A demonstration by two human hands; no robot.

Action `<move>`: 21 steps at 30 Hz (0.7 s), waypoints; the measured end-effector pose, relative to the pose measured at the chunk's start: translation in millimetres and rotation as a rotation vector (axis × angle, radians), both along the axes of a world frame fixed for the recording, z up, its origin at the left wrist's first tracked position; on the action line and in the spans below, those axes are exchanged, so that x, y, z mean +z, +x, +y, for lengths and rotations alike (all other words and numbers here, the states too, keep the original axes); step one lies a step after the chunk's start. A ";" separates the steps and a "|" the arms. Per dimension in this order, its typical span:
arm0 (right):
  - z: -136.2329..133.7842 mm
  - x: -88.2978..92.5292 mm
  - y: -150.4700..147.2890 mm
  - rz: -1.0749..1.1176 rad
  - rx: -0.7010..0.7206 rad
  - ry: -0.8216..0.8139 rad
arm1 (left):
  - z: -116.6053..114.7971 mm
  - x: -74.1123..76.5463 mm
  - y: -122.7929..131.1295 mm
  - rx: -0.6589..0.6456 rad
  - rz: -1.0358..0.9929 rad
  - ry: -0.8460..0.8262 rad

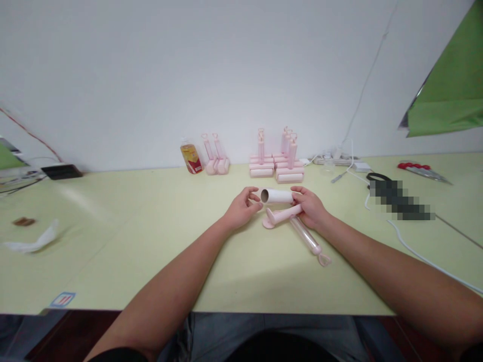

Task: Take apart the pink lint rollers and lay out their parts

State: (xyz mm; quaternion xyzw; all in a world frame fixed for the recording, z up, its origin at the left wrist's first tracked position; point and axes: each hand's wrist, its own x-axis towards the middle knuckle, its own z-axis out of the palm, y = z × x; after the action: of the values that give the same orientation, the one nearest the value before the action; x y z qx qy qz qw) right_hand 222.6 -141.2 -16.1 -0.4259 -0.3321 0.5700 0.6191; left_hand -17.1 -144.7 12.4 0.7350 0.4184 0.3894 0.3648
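Note:
A white paper roll (pixel 277 196) is held level just above the pale yellow table (pixel 151 241), its open end facing left. My right hand (pixel 311 207) grips the roll's right end and also clasps a pink roller handle (pixel 281 216) that points down-left. My left hand (pixel 241 207) pinches the roll's left end with its fingertips. A clear tube cover with a pink heart-shaped end (pixel 309 240) lies on the table under my right wrist.
Stacks of pink and white lint rollers (pixel 277 163) stand at the back by the wall, with two more (pixel 216 156) beside a yellow bottle (pixel 190 157). A power strip (pixel 335 160), white cables (pixel 415 249), black scissors (pixel 377 177) and red-handled pliers (pixel 420 169) lie right. Crumpled white paper (pixel 32 241) lies left.

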 end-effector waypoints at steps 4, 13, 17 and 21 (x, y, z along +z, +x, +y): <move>-7.7 2.8 -3.5 0.038 0.122 0.018 | -11.0 5.2 8.6 -0.097 -0.112 -0.016; -18.9 15.3 -9.2 0.042 0.256 -0.021 | 9.0 17.8 -7.3 0.234 -0.411 0.097; -18.5 13.9 -7.9 0.045 0.276 -0.028 | 32.4 16.6 -30.7 0.603 -0.373 0.201; -19.2 12.7 -7.3 0.047 0.296 -0.027 | 44.4 8.4 -45.8 0.691 -0.236 0.267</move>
State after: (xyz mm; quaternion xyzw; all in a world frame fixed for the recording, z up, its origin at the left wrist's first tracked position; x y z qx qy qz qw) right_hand 215.3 -160.4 -3.5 -0.3670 -0.3689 0.6695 0.5301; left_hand -62.9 -100.3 20.8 0.5417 0.5424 0.6222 0.1588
